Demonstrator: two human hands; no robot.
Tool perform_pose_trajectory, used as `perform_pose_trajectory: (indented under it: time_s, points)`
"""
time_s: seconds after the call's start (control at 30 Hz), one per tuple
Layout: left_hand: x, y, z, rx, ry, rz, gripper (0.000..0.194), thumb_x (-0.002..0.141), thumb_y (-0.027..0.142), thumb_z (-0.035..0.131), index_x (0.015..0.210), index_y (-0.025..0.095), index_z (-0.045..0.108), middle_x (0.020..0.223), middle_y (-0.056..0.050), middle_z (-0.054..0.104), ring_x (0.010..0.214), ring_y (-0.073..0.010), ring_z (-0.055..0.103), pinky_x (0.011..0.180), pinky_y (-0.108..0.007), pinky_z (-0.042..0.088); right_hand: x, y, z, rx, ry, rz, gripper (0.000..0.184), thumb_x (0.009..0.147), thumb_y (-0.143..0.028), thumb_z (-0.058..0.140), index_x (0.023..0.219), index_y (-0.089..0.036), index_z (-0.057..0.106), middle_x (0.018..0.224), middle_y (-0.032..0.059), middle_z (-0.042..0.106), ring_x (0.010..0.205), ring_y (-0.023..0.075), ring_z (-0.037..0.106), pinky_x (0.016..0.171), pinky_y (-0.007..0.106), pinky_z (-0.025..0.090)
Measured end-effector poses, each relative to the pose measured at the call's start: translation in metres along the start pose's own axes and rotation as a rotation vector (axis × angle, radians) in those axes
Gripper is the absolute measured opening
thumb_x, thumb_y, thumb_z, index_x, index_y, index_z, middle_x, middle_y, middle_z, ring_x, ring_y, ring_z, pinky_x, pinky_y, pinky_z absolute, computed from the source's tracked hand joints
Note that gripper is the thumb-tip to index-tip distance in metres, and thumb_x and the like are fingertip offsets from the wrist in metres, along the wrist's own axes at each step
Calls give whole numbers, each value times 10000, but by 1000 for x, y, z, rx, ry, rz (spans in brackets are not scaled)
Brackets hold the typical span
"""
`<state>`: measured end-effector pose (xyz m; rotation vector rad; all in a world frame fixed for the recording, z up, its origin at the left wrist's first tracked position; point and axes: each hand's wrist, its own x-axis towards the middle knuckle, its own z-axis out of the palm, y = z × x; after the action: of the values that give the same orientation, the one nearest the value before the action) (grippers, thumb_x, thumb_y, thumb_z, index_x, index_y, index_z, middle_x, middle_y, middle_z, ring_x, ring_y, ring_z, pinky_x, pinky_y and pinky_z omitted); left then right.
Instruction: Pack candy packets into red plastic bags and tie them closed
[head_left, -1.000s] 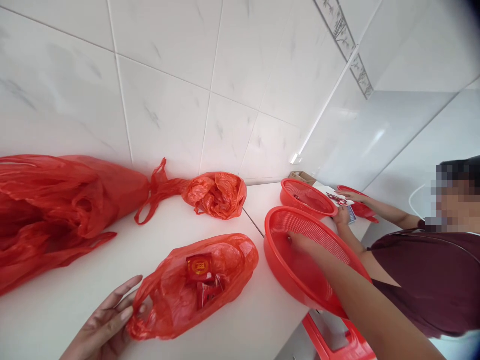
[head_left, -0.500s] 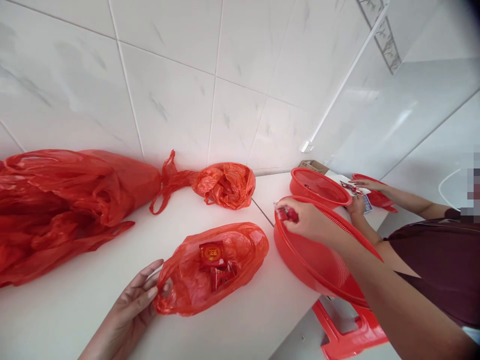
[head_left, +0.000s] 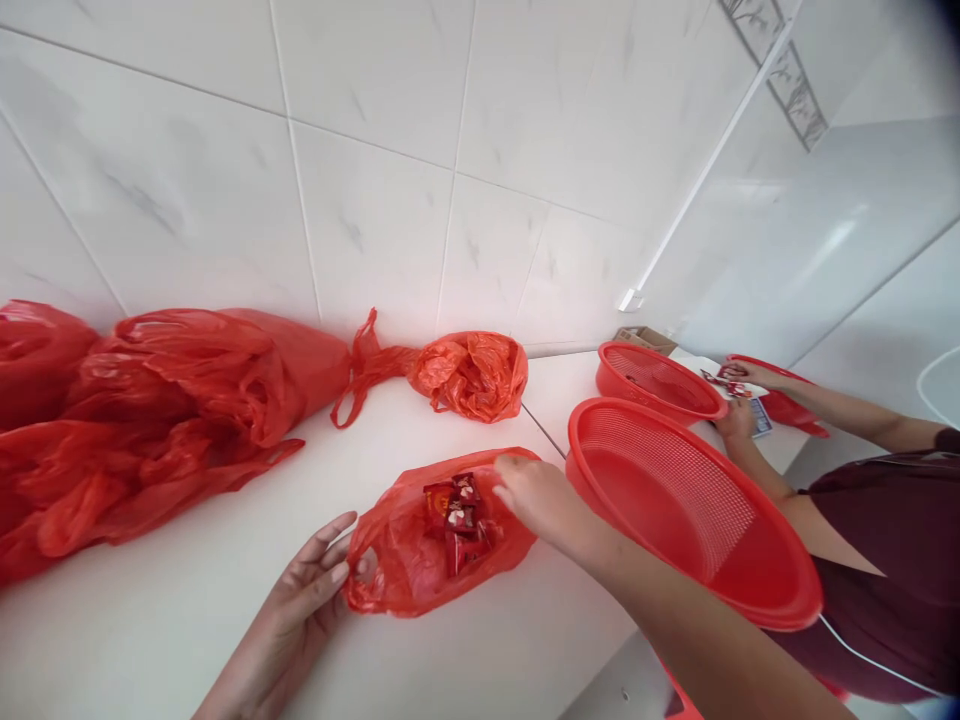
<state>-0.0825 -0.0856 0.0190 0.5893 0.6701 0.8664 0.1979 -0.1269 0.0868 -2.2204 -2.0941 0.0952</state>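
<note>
My left hand (head_left: 319, 580) pinches the left end of a thin red plastic bag (head_left: 409, 575), its thumb and fingers around the rim. The bag lies with its mouth spread open on the white table. Inside sit several small red snack packets (head_left: 459, 518), some with gold or white print. My right hand (head_left: 536, 490) reaches over the bag's right end, thumb and fingers a little apart beside the packets, with nothing seen in it. Just to the right, under my forearm, stands a red plastic basket (head_left: 660, 490) with mesh sides.
Large red plastic bags (head_left: 187, 390) lie heaped along the wall at left. Behind my bag sits a crumpled red bag (head_left: 472, 375). At right, a second red basket (head_left: 660, 380) and a cardboard box (head_left: 645, 340) stand near a co-worker's hands (head_left: 739, 415), which handle small packets.
My right hand came out of the large basket holding red packets, moved left to the bag and let them go there. My left hand keeps hold of the bag's rim.
</note>
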Motion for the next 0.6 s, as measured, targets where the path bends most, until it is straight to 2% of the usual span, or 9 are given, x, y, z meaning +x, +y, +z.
perform_pose_trajectory:
  time_s: [0.13, 0.3, 0.4, 0.5, 0.6]
  points:
    - [-1, 0, 1, -4, 2, 46, 497, 677, 147, 757, 1137, 262, 608, 871, 18, 688, 728, -108, 646, 747, -211, 515, -5, 19, 17, -87, -2, 146, 132, 773, -88, 507, 835, -130, 616, 811, 138, 648, 682, 210, 620, 565, 280, 378]
    - [1, 1, -6, 0, -2, 78, 508, 690, 142, 752, 1158, 235, 581, 856, 5, 702, 710, -117, 664, 722, -210, 517, -7, 22, 33, 1, -24, 120, 159, 701, -46, 538, 666, -182, 612, 671, 81, 654, 570, 188, 594, 503, 272, 317]
    - [3, 12, -10, -21, 23, 154, 497, 708, 134, 740, 1166, 232, 572, 810, 12, 707, 693, -105, 670, 704, -188, 530, -2, 18, 25, 78, 64, 120, 173, 781, -114, 473, 758, -212, 614, 685, 47, 653, 598, 180, 587, 525, 269, 318]
    - [4, 32, -10, -38, 76, 279, 460, 695, 110, 744, 1119, 222, 605, 777, 24, 702, 677, -88, 666, 673, -149, 536, 8, 18, 6, 182, 190, 152, 232, 859, -199, 360, 917, -232, 583, 796, 26, 663, 690, 166, 605, 576, 254, 368]
    - [3, 56, -4, -7, 83, 359, 417, 692, 97, 739, 1075, 224, 633, 850, 20, 704, 686, -85, 664, 679, -145, 539, 18, 21, -13, 513, 314, 190, 212, 850, -267, 377, 937, -224, 565, 803, 8, 654, 706, 148, 609, 624, 249, 425]
